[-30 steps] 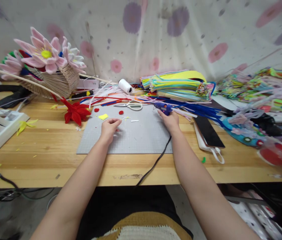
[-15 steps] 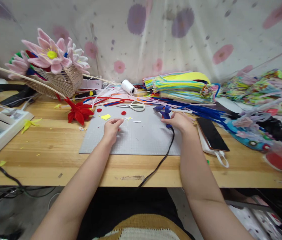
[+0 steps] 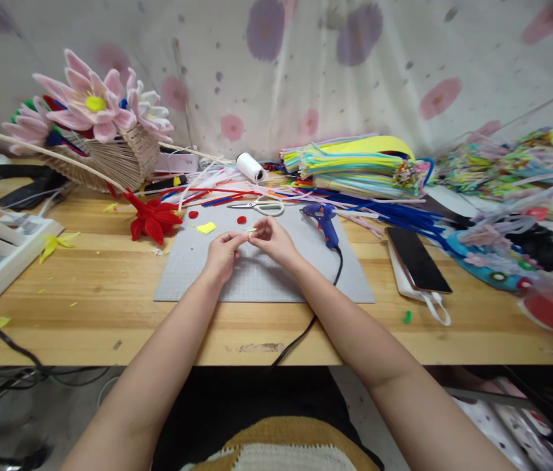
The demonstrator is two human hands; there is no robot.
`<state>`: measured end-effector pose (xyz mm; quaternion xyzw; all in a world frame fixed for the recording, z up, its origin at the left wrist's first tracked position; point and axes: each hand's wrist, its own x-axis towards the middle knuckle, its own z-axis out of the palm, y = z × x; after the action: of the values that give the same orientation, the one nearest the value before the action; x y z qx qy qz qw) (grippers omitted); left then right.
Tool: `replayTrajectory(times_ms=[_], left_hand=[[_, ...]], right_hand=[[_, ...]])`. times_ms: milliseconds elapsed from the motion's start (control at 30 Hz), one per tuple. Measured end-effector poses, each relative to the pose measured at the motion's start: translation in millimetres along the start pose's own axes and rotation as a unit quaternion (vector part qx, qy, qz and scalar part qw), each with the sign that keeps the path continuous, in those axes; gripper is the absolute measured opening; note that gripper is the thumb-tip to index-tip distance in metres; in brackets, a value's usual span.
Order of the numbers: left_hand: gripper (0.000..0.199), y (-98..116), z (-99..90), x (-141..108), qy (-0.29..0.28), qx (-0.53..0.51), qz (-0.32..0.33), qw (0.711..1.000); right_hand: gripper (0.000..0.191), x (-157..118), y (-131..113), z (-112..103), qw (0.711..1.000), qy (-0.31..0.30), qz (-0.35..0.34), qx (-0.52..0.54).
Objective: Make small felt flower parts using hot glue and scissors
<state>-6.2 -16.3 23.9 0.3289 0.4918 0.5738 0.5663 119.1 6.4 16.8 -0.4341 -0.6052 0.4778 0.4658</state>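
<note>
Yellow-white piece (image 3: pixel 251 229) between fingers (image 3: pixel 232 240) above gridded mat (image 3: pixel 267 281)

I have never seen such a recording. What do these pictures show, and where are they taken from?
There is no machine here: the left hand and the right hand are the bare hands of the person wearing the camera. Every picture comes from that head-worn camera, looking forward and down. A grey mat lies on a wooden table. Over it, both hands meet around a tiny pale piece, too small to identify; I cannot tell which one holds it. Scissors, a blue glue gun and a yellow scrap lie on the mat. A red flower is at its left edge; a phone lies to its right.
</note>
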Motion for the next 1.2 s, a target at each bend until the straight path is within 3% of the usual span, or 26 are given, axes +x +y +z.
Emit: replayTrajectory(times_ms=[300,633,967,1200], left_hand=[[0.048,1,0.9,-1,-0.021,0.018,-0.010,1.000],[0.043,3,-1.2,-1,-0.085,0.021,-0.039,0.995],[0.032,-5,0.5,4,0.005,0.052,0.006,0.999],[0.039,-8,-0.1,3,-0.014,0.056,0.020,0.998]], right_hand=[[0.037,-2,-3,-9,0.996,0.008,0.051,0.068],[0.040,-6,-6,-8,0.991,-0.029,0.069,0.109],[0.038,-5,0,-5,0.992,-0.057,0.071,0.084],[0.044,-7,1,0,0.993,-0.033,0.063,0.092]])
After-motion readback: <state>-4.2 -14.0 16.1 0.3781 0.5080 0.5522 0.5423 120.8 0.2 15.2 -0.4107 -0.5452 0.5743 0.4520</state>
